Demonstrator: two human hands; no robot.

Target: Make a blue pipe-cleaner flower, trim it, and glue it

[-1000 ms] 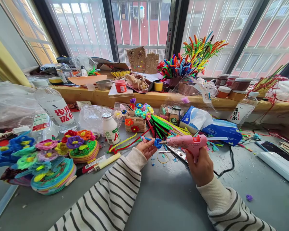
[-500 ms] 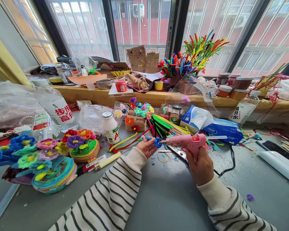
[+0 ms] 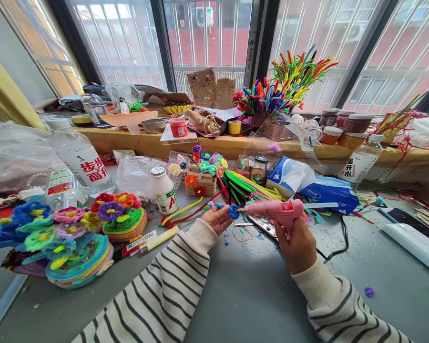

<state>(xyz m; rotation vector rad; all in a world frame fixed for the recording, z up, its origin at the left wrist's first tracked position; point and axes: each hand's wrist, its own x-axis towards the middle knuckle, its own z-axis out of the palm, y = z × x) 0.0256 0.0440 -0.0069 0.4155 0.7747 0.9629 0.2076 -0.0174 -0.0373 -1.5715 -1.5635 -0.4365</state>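
A pink hot glue gun (image 3: 271,209) with a white glue stick (image 3: 320,205) out of its back is gripped in my right hand (image 3: 298,243). Its nozzle points left and meets a small blue pipe-cleaner flower (image 3: 233,211). My left hand (image 3: 216,218) pinches that flower by its blue stem, fingers closed around it. Under the glue gun lie metal scissors (image 3: 262,226), partly covered. Behind my hands sits a bundle of pipe cleaners (image 3: 243,186), close to a small woven basket (image 3: 201,185) holding pipe-cleaner flowers.
At left stand pipe-cleaner flower pieces (image 3: 79,261), a water bottle (image 3: 82,159) and a white milk bottle (image 3: 163,190). A blue tissue pack (image 3: 329,193), a black cord (image 3: 343,245) and a white device (image 3: 413,247) lie right. Jars and crafts line the sill (image 3: 136,142).
Almost nothing differs. The whole view has shifted very slightly, while both hands keep the glue gun's nozzle at the blue flower.
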